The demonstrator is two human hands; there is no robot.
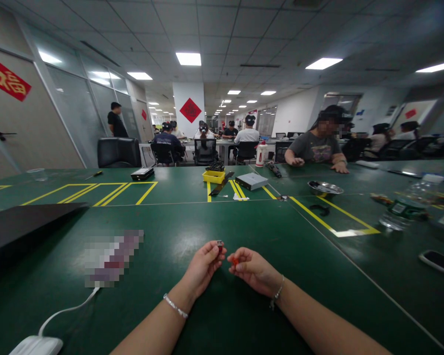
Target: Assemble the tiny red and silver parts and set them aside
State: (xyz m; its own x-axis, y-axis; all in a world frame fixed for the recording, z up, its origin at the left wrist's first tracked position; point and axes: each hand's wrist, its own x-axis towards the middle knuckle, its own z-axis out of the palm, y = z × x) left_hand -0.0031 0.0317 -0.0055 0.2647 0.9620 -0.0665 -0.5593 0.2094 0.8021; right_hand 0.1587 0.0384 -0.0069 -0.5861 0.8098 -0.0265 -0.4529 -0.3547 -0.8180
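Observation:
Just above the green table (222, 222), my two hands are close together but apart. My left hand (204, 266) is closed, pinching a small red piece with a silvery metal end (219, 244) that points up. Its exact kind is too small to make out. To the right, my right hand (255, 271) is also closed, with a small orange-red piece (235, 261) between thumb and fingers. Most of that piece is hidden by the fingers.
A blurred-out phone-like thing (113, 259) with a white cable lies left, near a dark slanted panel (29, 224). Farther back are a yellow bin (213, 176), a grey box (251, 181) and a metal bowl (324, 188). A water bottle (410, 202) stands right; another person sits across.

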